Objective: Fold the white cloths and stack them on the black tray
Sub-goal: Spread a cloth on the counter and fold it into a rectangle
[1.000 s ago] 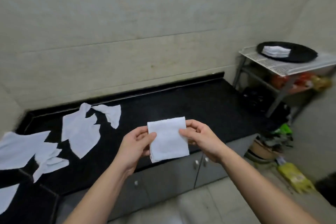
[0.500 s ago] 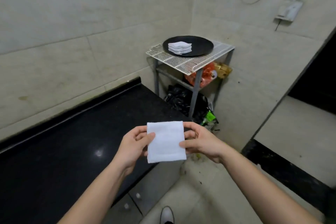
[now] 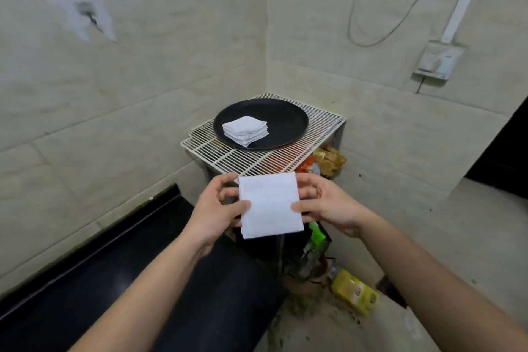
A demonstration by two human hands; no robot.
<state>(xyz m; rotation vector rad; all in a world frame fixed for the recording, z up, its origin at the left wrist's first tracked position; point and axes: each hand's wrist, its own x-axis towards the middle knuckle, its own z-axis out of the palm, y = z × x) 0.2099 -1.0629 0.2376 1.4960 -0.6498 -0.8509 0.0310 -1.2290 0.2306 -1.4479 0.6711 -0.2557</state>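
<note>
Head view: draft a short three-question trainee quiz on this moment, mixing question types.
1. True or false: the folded white square cloth, pinched between the left hand and the right hand, lies on the round black tray.
2. What does the round black tray rest on? A. the black countertop B. the white wire rack C. the floor
3. Fill in: on the tray sits a ___ of folded white cloths.
Key: 1 false; 2 B; 3 stack.
</note>
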